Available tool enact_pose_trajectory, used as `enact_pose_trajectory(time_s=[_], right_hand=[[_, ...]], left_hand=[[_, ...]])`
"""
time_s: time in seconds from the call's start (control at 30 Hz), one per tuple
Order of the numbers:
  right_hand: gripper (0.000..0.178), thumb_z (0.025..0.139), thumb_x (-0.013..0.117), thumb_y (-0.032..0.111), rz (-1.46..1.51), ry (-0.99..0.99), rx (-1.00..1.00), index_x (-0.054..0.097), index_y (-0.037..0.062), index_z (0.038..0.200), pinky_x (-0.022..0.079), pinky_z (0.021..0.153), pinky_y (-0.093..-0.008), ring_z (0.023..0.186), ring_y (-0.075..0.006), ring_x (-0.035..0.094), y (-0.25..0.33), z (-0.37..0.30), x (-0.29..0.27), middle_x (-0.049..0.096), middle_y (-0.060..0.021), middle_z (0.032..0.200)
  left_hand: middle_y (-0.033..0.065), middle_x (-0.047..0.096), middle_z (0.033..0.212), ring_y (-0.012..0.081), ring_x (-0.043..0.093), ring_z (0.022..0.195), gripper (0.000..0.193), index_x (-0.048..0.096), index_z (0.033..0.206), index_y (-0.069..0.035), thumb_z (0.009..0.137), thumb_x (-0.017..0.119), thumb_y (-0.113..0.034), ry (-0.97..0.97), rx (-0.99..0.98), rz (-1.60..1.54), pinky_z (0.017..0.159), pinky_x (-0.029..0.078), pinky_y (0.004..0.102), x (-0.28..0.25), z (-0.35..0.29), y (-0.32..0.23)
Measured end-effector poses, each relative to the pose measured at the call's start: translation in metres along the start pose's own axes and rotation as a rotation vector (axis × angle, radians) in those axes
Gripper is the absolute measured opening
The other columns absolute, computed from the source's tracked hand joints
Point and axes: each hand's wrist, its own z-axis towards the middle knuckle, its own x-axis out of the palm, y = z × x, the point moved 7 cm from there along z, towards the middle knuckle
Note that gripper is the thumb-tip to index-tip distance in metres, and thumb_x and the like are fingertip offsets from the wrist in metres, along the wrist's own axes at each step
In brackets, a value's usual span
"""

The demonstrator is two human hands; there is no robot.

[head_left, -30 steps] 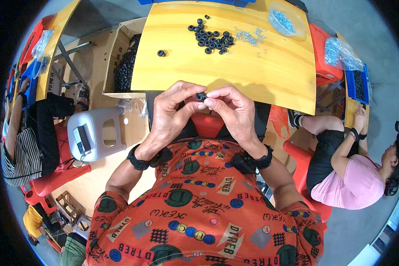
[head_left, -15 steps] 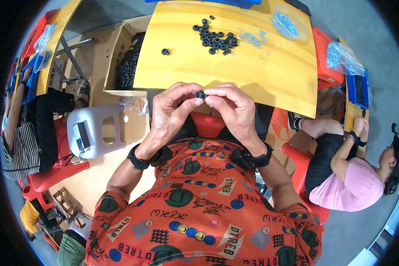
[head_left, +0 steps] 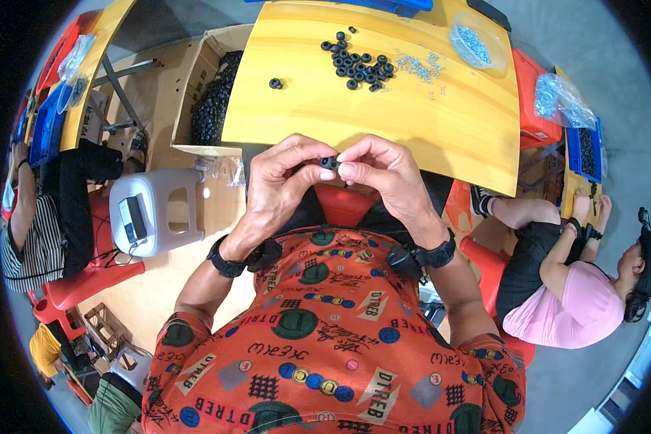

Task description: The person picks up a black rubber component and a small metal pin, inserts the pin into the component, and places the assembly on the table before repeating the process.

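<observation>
Just off the near edge of the yellow table (head_left: 289, 123), my left hand (head_left: 278, 181) pinches a small black round part with a hole (head_left: 329, 163) between thumb and forefinger. Close against its right side is my right hand (head_left: 390, 181), thumb and forefinger drawn together; anything tiny between those tips is hidden. On the table lies a cluster of similar black round parts (head_left: 358, 69), with one single part (head_left: 275, 83) off to the left. Small shiny metal pieces (head_left: 419, 66) are scattered right of the cluster.
A clear bowl of small bluish-silver pieces (head_left: 470, 47) stands at the far right of the table. Left of the table is a cardboard box (head_left: 184, 108) filled with black parts. A white stool (head_left: 173, 206) stands at left. A person in pink (head_left: 568, 304) works at right.
My right hand's fingertips have shifted slightly at the black part. The table sits a little further right in view. The person at right has moved their hands apart at their table.
</observation>
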Motion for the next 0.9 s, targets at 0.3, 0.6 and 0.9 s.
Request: enact_pose_trajectory(time_s=[0.3,0.6,0.9], right_hand=[[0.046,0.089,0.065,0.006,0.395,0.140,0.256,0.044,0.0039,0.130,0.050,0.087,-0.0287,0.093,-0.0151,0.060,-0.013,-0.005,0.026,0.062,-0.0084,0.108],[0.046,0.090,0.064,0.007,0.316,0.084,0.127,0.043,0.0045,0.130,0.045,0.093,-0.0300,0.101,-0.0161,0.060,-0.015,-0.011,0.026,0.062,-0.0082,0.105],[0.043,0.090,0.065,0.009,0.261,0.117,0.115,0.046,0.0057,0.128,0.044,0.092,-0.0296,0.101,-0.0136,0.058,-0.010,-0.016,0.025,0.063,-0.0072,0.104]], left_hand=[[0.0070,0.066,0.094,0.0223,0.063,0.093,0.030,0.070,0.099,-0.004,0.071,0.071,0.008,0.020,0.115,0.115,0.078,0.053,0.0325,-0.001,0.001,-0.012],[0.0059,0.067,0.101,0.0260,0.060,0.101,0.028,0.069,0.098,-0.005,0.071,0.074,-0.001,0.078,0.208,0.220,0.087,0.049,0.0364,0.005,-0.001,-0.014],[0.0073,0.068,0.102,0.0238,0.060,0.103,0.026,0.069,0.099,-0.003,0.074,0.074,-0.007,0.002,0.188,-0.027,0.090,0.048,0.0350,0.006,-0.011,-0.006]])
